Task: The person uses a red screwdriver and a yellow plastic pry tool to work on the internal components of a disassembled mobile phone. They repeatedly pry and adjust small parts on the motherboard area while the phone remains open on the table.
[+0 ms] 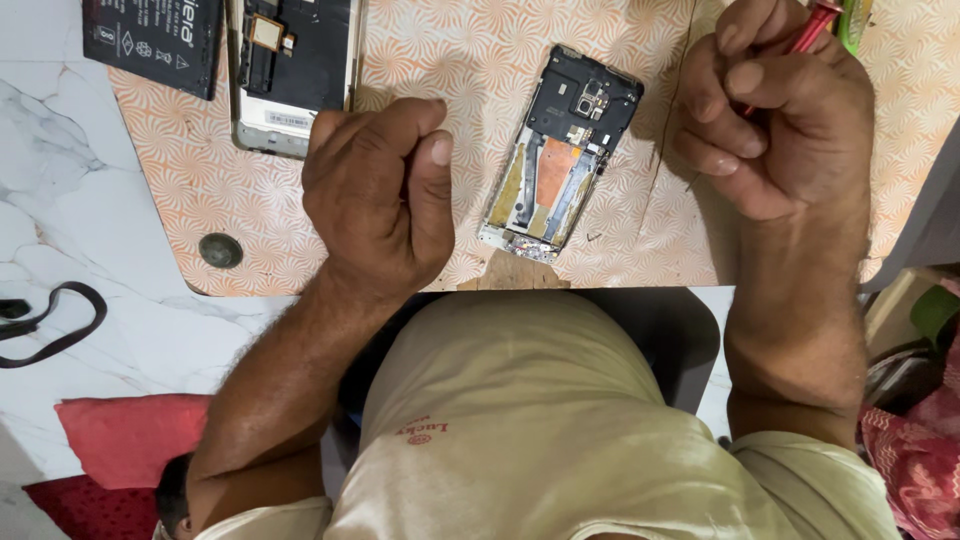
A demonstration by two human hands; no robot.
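A phone repair in mid-disassembly, seen from above: at far left a black strap (50, 325) lies on the white marble floor (60, 200), beside a worn patterned work board (220, 190) carrying a black battery (155, 40), a second opened phone body (290, 70) and a small round dark disc (220, 250). The person's left hand (385, 195) hovers over the board clenched in a loose fist, thumb pressed over the curled fingers; whether anything small is pinched inside cannot be told. Just right of it, near the middle of the board and apart from both hands, lies the opened phone frame (560, 150), back cover off, tilted, its camera module, copper-coloured shield and lower board exposed. At right, the right hand (775, 110) is closed around a red-handled screwdriver (815, 22), held clear of the phone. The work appears paused between steps of stripping the frame; the next move would call for bringing the driver tip down squarely onto a tiny screw while the free hand steadies the frame
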